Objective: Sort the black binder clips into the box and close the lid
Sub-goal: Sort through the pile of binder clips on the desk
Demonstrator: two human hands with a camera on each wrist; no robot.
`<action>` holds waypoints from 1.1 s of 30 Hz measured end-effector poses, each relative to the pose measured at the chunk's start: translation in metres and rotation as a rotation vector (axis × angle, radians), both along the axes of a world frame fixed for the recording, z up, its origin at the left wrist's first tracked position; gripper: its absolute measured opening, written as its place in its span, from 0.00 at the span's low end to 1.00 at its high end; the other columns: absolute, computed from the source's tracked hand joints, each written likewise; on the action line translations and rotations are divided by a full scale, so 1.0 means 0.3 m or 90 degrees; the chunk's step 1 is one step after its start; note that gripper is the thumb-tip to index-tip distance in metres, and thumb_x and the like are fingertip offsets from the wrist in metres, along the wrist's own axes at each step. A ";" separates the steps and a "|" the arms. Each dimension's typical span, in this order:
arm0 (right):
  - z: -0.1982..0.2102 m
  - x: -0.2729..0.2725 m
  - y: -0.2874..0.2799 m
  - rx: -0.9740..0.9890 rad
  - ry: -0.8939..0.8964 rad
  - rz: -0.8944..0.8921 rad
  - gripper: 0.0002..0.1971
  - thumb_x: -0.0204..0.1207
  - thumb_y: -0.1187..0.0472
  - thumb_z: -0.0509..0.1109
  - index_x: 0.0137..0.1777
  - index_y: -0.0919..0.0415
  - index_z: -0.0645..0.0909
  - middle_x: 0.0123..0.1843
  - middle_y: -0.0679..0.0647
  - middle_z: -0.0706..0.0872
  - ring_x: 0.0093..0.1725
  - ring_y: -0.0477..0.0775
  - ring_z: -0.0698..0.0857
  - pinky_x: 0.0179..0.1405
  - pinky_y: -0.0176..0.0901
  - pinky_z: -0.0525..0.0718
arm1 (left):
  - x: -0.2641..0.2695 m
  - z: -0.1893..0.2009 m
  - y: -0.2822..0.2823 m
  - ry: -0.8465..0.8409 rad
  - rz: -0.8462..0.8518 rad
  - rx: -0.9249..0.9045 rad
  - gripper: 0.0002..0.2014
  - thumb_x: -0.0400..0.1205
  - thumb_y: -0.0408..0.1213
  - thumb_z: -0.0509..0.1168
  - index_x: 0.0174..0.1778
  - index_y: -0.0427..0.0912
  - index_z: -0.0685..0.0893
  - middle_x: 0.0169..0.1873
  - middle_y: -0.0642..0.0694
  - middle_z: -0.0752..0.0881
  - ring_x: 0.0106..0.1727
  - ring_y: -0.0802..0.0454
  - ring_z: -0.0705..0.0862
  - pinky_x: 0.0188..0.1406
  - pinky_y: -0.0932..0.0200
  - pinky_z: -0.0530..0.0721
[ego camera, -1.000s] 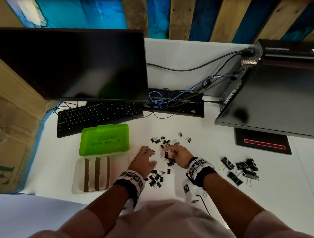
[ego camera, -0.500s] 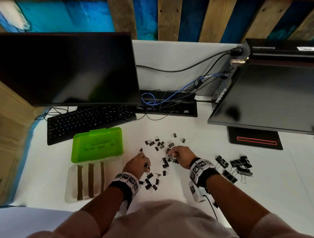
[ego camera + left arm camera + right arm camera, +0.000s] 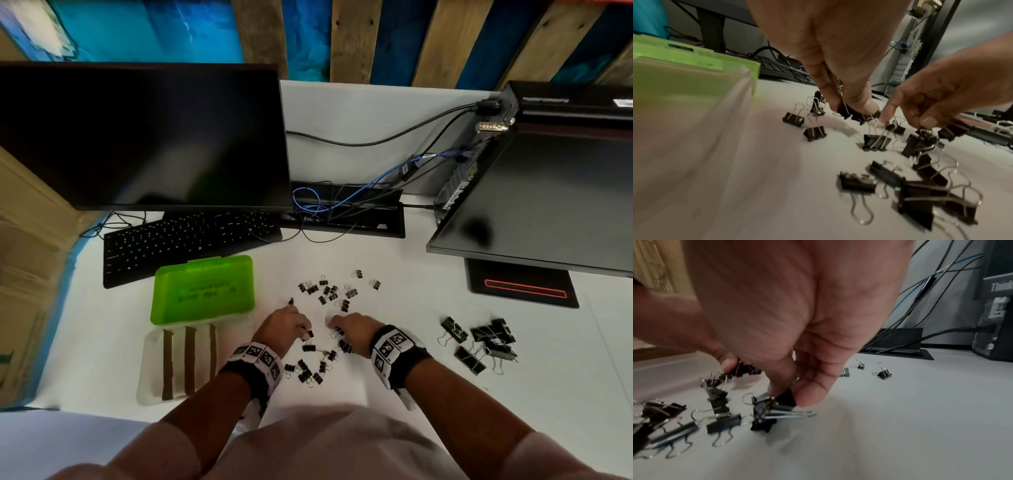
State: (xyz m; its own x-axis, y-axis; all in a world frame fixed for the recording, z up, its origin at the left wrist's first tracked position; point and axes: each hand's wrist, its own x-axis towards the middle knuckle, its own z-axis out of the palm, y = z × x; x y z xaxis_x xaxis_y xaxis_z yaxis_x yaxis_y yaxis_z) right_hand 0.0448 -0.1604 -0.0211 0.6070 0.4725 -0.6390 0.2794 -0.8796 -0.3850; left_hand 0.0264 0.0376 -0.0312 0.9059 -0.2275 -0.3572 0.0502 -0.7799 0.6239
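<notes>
Small black binder clips [image 3: 327,291] scattered on the white desk [image 3: 394,308], one pinched by the left hand [image 3: 284,325], another pinched by the right hand [image 3: 352,327], open box [image 3: 150,370] lying left, green lid [image 3: 203,291] folded back.

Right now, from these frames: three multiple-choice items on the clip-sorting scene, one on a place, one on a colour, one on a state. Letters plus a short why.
1. Where do the larger binder clips lie relative to the hands?
A. on the person's right
B. inside the box
C. on the keyboard

2. What colour is the lid of the box?
A. blue
B. green
C. red

3. What is the left hand doing?
A. lying flat on the desk
B. pressing the lid down
C. pinching small binder clips

Answers:
1 A, the head view shows them piled on the white desk beyond the right hand.
2 B, the lid is bright green, folded back behind the clear tray.
3 C, the left wrist view shows its fingers closed on clips.
</notes>
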 end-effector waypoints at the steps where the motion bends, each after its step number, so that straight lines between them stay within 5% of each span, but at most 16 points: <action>1: -0.004 0.000 -0.001 0.008 -0.004 0.008 0.24 0.76 0.73 0.59 0.71 0.57 0.69 0.65 0.64 0.79 0.61 0.65 0.81 0.55 0.47 0.77 | 0.001 0.004 0.001 -0.008 0.011 -0.015 0.06 0.71 0.31 0.73 0.43 0.39 0.89 0.35 0.53 0.78 0.39 0.57 0.79 0.39 0.78 0.70; 5: -0.004 -0.008 -0.014 0.038 -0.012 0.025 0.17 0.71 0.75 0.59 0.56 0.61 0.77 0.58 0.61 0.82 0.56 0.63 0.82 0.52 0.46 0.77 | 0.004 0.018 0.002 -0.024 0.060 -0.068 0.07 0.68 0.29 0.74 0.41 0.39 0.90 0.32 0.59 0.77 0.35 0.66 0.77 0.38 0.83 0.70; 11: -0.005 -0.040 -0.088 0.038 0.001 -0.051 0.13 0.69 0.75 0.59 0.44 0.57 0.79 0.55 0.60 0.85 0.54 0.62 0.84 0.44 0.40 0.75 | -0.003 0.037 -0.014 -0.037 0.060 -0.071 0.05 0.70 0.29 0.73 0.40 0.39 0.89 0.33 0.58 0.77 0.36 0.65 0.77 0.38 0.83 0.70; 18: 0.002 -0.107 -0.192 0.062 0.007 -0.160 0.10 0.73 0.66 0.62 0.47 0.56 0.84 0.51 0.57 0.89 0.50 0.58 0.86 0.47 0.40 0.79 | -0.056 0.065 -0.144 -0.013 -0.043 -0.099 0.05 0.71 0.32 0.74 0.42 0.42 0.90 0.38 0.50 0.83 0.41 0.59 0.81 0.45 0.71 0.76; 24: 0.019 -0.190 -0.263 0.099 0.017 -0.261 0.13 0.70 0.70 0.59 0.45 0.52 0.80 0.42 0.56 0.88 0.36 0.51 0.81 0.39 0.35 0.81 | -0.131 0.027 -0.285 0.042 -0.168 -0.103 0.07 0.73 0.28 0.71 0.45 0.39 0.89 0.46 0.43 0.86 0.43 0.54 0.86 0.41 0.83 0.74; 28: 0.003 -0.244 -0.303 0.126 -0.001 -0.286 0.12 0.75 0.68 0.59 0.51 0.53 0.80 0.41 0.51 0.85 0.34 0.47 0.81 0.29 0.23 0.77 | -0.158 -0.010 -0.323 0.064 -0.247 -0.034 0.11 0.76 0.29 0.69 0.53 0.44 0.87 0.52 0.45 0.86 0.53 0.50 0.85 0.55 0.66 0.79; 30: -0.008 -0.260 -0.319 0.149 -0.008 -0.295 0.13 0.75 0.69 0.61 0.53 0.54 0.81 0.42 0.50 0.85 0.37 0.48 0.82 0.37 0.31 0.82 | -0.162 -0.010 -0.322 0.055 -0.265 -0.039 0.17 0.78 0.27 0.65 0.60 0.47 0.84 0.55 0.47 0.85 0.56 0.52 0.83 0.59 0.65 0.78; 33: -0.017 -0.270 -0.342 0.172 0.004 -0.299 0.18 0.73 0.77 0.59 0.53 0.58 0.82 0.41 0.50 0.82 0.34 0.45 0.80 0.25 0.20 0.74 | -0.151 -0.004 -0.311 -0.010 -0.227 -0.075 0.26 0.76 0.19 0.61 0.67 0.49 0.78 0.56 0.49 0.81 0.58 0.56 0.78 0.63 0.63 0.78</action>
State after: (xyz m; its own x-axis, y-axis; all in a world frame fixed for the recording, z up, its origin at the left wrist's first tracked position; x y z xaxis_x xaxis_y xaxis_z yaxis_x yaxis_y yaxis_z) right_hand -0.0361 -0.2631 -0.0261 0.7890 0.2989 -0.5368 -0.1237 -0.7785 -0.6153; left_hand -0.0188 -0.0557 -0.0323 0.7676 -0.5677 -0.2973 -0.2210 -0.6700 0.7087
